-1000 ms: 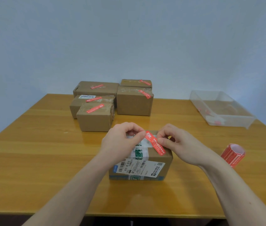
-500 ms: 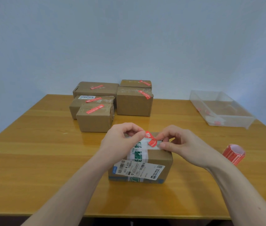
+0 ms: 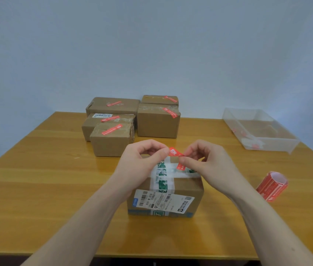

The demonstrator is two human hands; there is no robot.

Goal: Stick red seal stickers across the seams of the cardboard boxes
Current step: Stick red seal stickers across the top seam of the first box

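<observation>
— Hands first: left hand (image 3: 142, 166) pinching one end of the red seal sticker (image 3: 174, 152), right hand (image 3: 207, 164) pinching the other, strip held just above the taped box (image 3: 165, 187).

— Handling?

— Likely thin, limp, tacky underneath; prone to curl and stick to itself or to fingertips. Best gripped only at the extreme ends, kept taut, laid across the seam.

— Round about?

— Sticker roll (image 3: 271, 186) lying on the worktop (image 3: 36, 179) near the right forearm. Five sealed boxes (image 3: 113, 139) grouped behind, clear plastic tray (image 3: 259, 129) far right. Nothing blocking; glossy green-printed tape (image 3: 163, 181) possibly a poorer bond than bare cardboard.
</observation>
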